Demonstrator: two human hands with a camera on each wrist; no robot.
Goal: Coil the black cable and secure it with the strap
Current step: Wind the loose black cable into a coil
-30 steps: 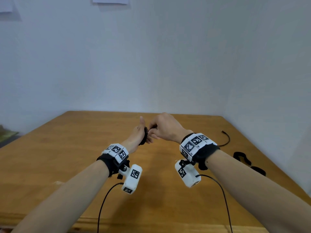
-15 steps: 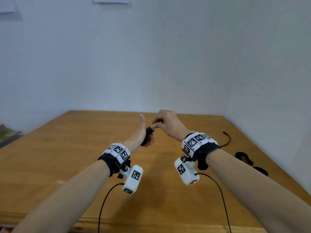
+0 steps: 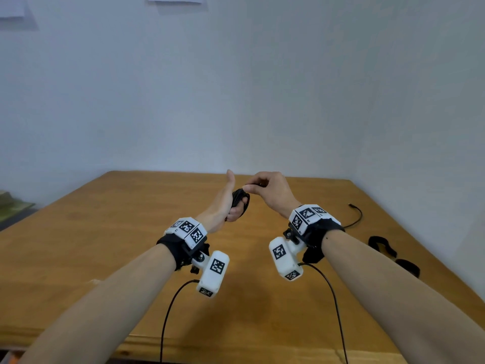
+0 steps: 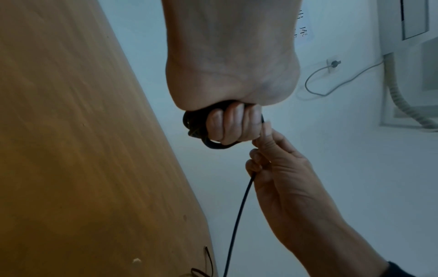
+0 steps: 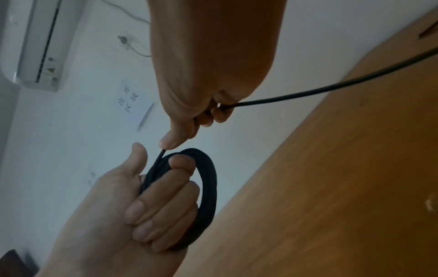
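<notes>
My left hand (image 3: 231,203) holds a small coil of black cable (image 5: 208,189) above the table, fingers curled through the loops (image 4: 196,123), thumb pointing up. My right hand (image 3: 265,190) pinches the free run of the cable (image 5: 308,91) just above the coil, thumb and fingers closed on it. The loose tail (image 3: 355,215) trails off to the right on the wooden table (image 3: 105,232) and ends in a plug. The black strap (image 3: 388,252) lies flat on the table near the right edge, away from both hands.
White walls close off the table at the back and right. Camera leads (image 3: 170,311) hang from both wrists over the near table edge. A greenish object (image 3: 10,206) sits off the table at far left.
My right hand has lifted from beside the left palm to above the coil, carrying the cable up and over. The left hand has stayed nearly still, holding the coil.
</notes>
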